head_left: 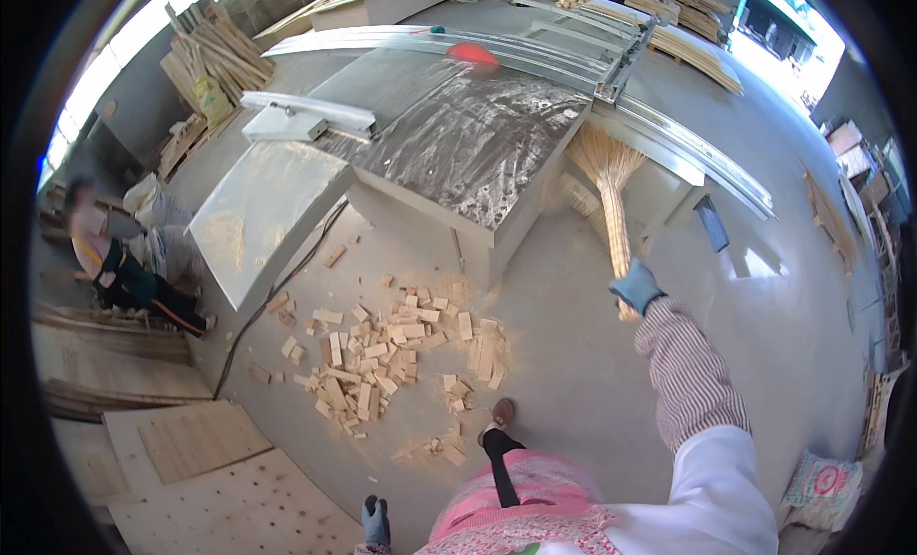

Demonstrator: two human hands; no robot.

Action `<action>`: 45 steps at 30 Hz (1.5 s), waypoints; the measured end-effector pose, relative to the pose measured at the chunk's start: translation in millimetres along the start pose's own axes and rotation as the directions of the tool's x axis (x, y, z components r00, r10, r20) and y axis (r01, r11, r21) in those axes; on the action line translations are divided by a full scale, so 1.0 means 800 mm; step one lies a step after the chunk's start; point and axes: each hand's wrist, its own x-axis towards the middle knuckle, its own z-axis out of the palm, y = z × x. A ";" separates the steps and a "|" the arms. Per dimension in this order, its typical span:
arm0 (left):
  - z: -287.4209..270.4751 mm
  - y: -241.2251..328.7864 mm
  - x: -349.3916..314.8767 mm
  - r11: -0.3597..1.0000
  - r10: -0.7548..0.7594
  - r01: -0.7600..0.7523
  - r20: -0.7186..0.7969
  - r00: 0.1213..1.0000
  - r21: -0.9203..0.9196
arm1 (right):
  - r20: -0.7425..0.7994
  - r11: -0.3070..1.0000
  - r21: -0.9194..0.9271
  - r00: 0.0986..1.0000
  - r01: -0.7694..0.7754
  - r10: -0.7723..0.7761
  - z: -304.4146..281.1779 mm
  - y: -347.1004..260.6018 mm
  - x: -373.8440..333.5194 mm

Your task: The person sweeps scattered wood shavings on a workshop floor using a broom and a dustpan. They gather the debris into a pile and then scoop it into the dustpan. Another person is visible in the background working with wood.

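A straw broom [609,173] is held by its handle in my right hand [638,288], which wears a blue-grey glove and is closed around it. The bristles point away from me and up beside the right side of the saw table [449,139]. Low in the picture, my gloved left hand [375,522] hangs near my body, holding nothing that I can see, its fingers partly apart. A heap of small wood offcuts [368,364] lies on the floor ahead, with sawdust [492,350] on its right side.
The machine's side table [272,202] juts out at left, and a black cable [272,297] runs along the floor below it. Plywood sheets [229,493] lie at lower left. A person [124,259] is at far left. A printed sack [821,488] stands at lower right.
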 end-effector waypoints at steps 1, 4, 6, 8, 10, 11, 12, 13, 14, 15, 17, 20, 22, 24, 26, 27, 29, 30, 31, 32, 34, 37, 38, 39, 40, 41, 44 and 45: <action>-0.045 -0.057 -0.001 1.000 0.007 -0.006 -0.022 1.000 0.030 | 0.086 0.997 0.067 0.995 -0.047 0.041 -0.009 0.003 -0.030; -0.119 -0.150 -0.039 0.976 -0.143 0.155 -0.085 0.986 0.155 | 0.217 0.951 0.278 0.973 -0.133 0.072 -0.025 0.026 -0.117; -0.131 -0.162 -0.071 0.917 -0.317 0.325 -0.073 0.946 0.231 | 0.280 0.887 0.387 0.949 -0.250 0.145 -0.012 0.047 -0.161; -0.138 -0.162 -0.102 0.865 -0.416 0.409 -0.041 0.909 0.291 | 0.429 0.703 0.546 0.873 -0.455 0.232 0.008 0.041 -0.209; -0.131 -0.146 -0.113 0.843 -0.448 0.422 0.000 0.894 0.334 | 0.512 0.514 0.658 0.828 -0.550 0.229 0.017 0.051 -0.233; -0.125 -0.135 -0.116 0.845 -0.447 0.416 0.015 0.894 0.337 | 0.539 0.425 0.691 0.808 -0.585 0.236 0.021 0.059 -0.240; -0.112 -0.123 -0.114 0.860 -0.426 0.395 0.027 0.904 0.323 | 0.556 0.336 0.723 0.797 -0.604 0.236 0.019 0.066 -0.242; -0.089 -0.113 -0.106 0.887 -0.381 0.352 0.043 0.923 0.300 | 0.558 0.335 0.734 0.806 -0.591 0.198 0.016 0.096 -0.239; -0.068 -0.101 -0.099 0.907 -0.340 0.316 0.042 0.940 0.278 | 0.532 0.339 0.741 0.815 -0.580 0.230 0.005 0.108 -0.238; -0.052 -0.095 -0.093 0.924 -0.299 0.282 0.030 0.954 0.258 | 0.515 0.344 0.744 0.820 -0.573 0.251 -0.003 0.113 -0.234; -0.026 -0.083 -0.084 0.932 -0.264 0.246 0.033 0.964 0.264 | 0.478 0.367 0.755 0.839 -0.543 0.259 -0.016 0.131 -0.221; 0.007 -0.079 -0.082 0.916 -0.288 0.256 0.063 0.956 0.310 | 0.432 0.417 0.752 0.860 -0.510 0.272 -0.056 0.142 -0.190; 0.036 -0.084 -0.086 0.907 -0.315 0.279 0.068 0.947 0.316 | 0.446 0.439 0.745 0.864 -0.503 0.234 -0.086 0.151 -0.146; 0.070 -0.086 -0.103 0.894 -0.338 0.312 0.026 0.941 0.322 | 0.435 0.511 0.727 0.883 -0.459 0.175 -0.115 0.151 -0.091; 0.100 -0.084 -0.134 0.893 -0.332 0.325 -0.032 0.943 0.311 | 0.506 0.524 0.692 0.852 -0.496 0.138 -0.135 0.149 -0.014; 0.116 -0.083 -0.153 0.895 -0.333 0.337 -0.067 0.941 0.292 | 0.501 0.516 0.702 0.855 -0.491 0.134 -0.136 0.157 0.033; 0.146 -0.089 -0.186 0.898 -0.337 0.357 -0.120 0.934 0.259 | 0.510 0.570 0.675 0.855 -0.468 0.099 -0.143 0.168 0.128; 0.156 -0.103 -0.206 0.921 -0.283 0.299 -0.100 0.954 0.251 | 0.490 0.531 0.703 0.863 -0.474 0.122 -0.141 0.165 0.169; 0.155 -0.118 -0.235 0.940 -0.220 0.240 -0.106 0.970 0.242 | 0.495 0.613 0.644 0.860 -0.458 0.123 -0.131 0.137 0.193; 0.171 -0.118 -0.250 0.956 -0.158 0.175 -0.090 0.983 0.236 | 0.478 0.689 0.585 0.868 -0.427 0.132 -0.131 0.117 0.212; 0.207 -0.108 -0.291 0.954 -0.256 0.277 -0.166 0.952 0.116 | 0.503 0.684 0.577 0.854 -0.447 0.133 -0.104 0.116 0.260; 0.241 -0.099 -0.329 0.923 -0.315 0.350 -0.209 0.926 0.159 | 0.481 0.709 0.593 0.874 -0.380 0.066 -0.042 0.163 0.268; 0.243 -0.100 -0.346 0.919 -0.339 0.373 -0.230 0.912 0.125 | 0.560 0.675 0.630 0.827 -0.384 -0.052 -0.061 0.147 0.223; 0.245 -0.105 -0.351 0.918 -0.343 0.378 -0.244 0.907 0.115 | 0.567 0.652 0.622 0.824 -0.434 0.007 -0.081 0.158 0.201; 0.246 -0.116 -0.356 0.918 -0.348 0.383 -0.257 0.901 0.098 | 0.592 0.674 0.581 0.805 -0.456 0.034 -0.114 0.164 0.185; 0.253 -0.125 -0.359 0.919 -0.353 0.386 -0.270 0.896 0.081 | 0.621 0.635 0.583 0.782 -0.507 0.054 -0.144 0.175 0.177; 0.282 -0.112 -0.345 0.919 -0.380 0.393 -0.188 0.906 0.036 | 0.607 0.656 0.555 0.788 -0.511 0.101 -0.223 0.181 0.150; 0.297 -0.103 -0.339 0.921 -0.368 0.386 -0.202 0.908 0.056 | 0.585 0.651 0.570 0.804 -0.501 0.106 -0.224 0.188 0.147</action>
